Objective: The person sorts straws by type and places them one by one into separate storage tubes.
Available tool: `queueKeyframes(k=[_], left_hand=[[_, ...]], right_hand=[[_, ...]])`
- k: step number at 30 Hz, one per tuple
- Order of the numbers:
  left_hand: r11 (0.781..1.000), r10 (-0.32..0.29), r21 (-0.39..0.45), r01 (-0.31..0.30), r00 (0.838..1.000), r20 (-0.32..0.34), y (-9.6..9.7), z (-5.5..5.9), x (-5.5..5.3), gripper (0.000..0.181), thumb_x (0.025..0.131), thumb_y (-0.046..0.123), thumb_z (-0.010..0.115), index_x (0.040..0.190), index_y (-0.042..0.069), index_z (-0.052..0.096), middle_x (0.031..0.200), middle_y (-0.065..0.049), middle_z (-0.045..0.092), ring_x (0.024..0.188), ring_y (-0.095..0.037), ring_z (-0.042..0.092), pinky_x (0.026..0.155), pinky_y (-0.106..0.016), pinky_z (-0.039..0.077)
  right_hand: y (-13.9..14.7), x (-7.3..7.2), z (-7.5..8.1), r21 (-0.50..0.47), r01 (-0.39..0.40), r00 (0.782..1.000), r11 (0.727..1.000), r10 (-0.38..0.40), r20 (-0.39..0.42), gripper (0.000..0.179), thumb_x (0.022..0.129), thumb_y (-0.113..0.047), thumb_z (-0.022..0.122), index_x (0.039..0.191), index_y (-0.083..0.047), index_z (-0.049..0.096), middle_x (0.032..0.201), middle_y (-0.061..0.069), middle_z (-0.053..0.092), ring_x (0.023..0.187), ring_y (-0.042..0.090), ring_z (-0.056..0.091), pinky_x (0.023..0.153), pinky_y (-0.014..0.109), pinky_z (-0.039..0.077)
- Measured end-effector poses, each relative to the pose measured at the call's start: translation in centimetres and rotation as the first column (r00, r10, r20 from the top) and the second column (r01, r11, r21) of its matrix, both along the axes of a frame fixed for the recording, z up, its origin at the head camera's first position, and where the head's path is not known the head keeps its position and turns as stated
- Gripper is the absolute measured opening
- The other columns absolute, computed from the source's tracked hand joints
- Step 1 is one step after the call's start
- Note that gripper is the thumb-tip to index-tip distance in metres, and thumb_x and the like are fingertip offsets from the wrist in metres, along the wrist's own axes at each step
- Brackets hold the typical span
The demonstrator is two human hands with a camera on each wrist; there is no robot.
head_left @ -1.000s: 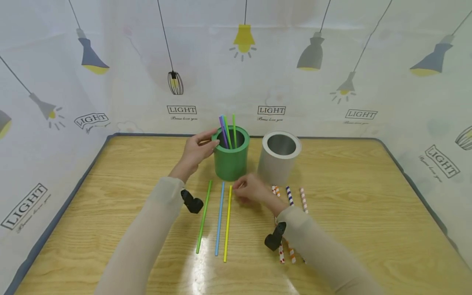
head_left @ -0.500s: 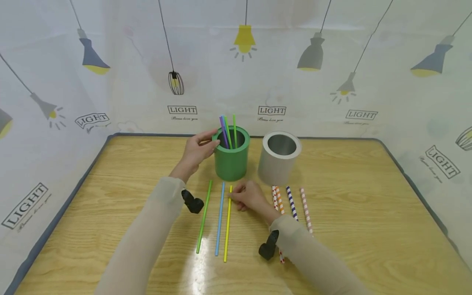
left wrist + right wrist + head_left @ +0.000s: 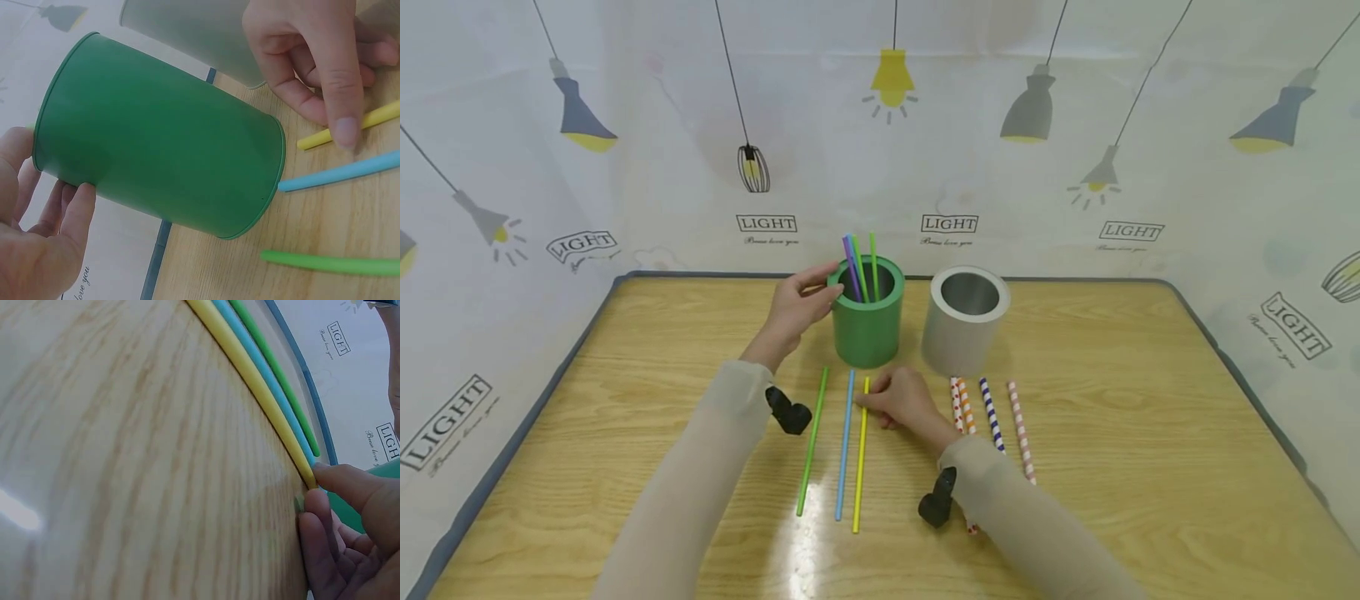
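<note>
My left hand [image 3: 793,312] grips the rim of a green cylindrical holder [image 3: 867,337], which stands upright with several purple, blue and green straws [image 3: 861,271] leaning inside. In front of it, a yellow straw [image 3: 859,475] lies on the table, and my right hand [image 3: 906,402] pinches it near its far end. The left wrist view has the right thumb [image 3: 344,119] crossing over this straw. Beside it lie a blue straw [image 3: 844,467] and, further left, a green straw [image 3: 812,450], both untouched.
A grey-white cylindrical holder [image 3: 961,346] stands right of the green one, with no straws visible in it. Several patterned straws lie before it, including a blue-striped one [image 3: 991,412] and a pink-striped one [image 3: 1020,429]; my right forearm partly covers them. A printed backdrop [image 3: 850,167] rises behind the table.
My right hand has moved left and slightly toward me, from beside the yellow straw's end onto the straw. The left hand keeps its hold on the green holder.
</note>
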State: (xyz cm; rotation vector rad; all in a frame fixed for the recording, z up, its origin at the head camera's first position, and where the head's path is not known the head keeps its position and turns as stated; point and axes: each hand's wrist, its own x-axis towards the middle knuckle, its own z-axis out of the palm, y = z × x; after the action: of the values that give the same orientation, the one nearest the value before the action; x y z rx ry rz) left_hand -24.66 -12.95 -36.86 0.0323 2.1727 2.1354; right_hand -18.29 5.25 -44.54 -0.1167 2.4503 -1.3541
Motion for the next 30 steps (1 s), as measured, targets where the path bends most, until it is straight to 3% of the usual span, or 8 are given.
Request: queueKeyframes(k=[18,30], left_hand=[[1.0,0.014,0.003,-0.014,1.0,0.017,0.15,0.26,0.09,0.045,0.088,0.015,0.063,0.131,0.012,0.051,0.125,-0.01,0.049,0.115,-0.022,0.049,0.089,-0.03,0.048],[1.0,0.015,0.0,-0.015,1.0,0.028,0.23,0.4,0.23,0.046,0.088,0.016,0.063,0.132,0.013,0.051,0.126,-0.009,0.048,0.116,-0.022,0.049,0.09,-0.03,0.047]], right_hand=[[-0.35,0.03,0.62,-0.017,0.005,0.997,1.0,-0.004,0.072,0.017,0.077,-0.008,0.073,0.079,0.0,0.058,0.05,0.005,0.054,0.039,0.01,0.051,0.039,0.026,0.05],[-0.57,0.21,0.78,0.035,0.014,0.999,0.999,-0.015,0.042,0.009,0.076,-0.001,0.067,0.075,-0.001,0.058,0.045,0.003,0.05,0.036,0.009,0.046,0.035,0.023,0.046]])
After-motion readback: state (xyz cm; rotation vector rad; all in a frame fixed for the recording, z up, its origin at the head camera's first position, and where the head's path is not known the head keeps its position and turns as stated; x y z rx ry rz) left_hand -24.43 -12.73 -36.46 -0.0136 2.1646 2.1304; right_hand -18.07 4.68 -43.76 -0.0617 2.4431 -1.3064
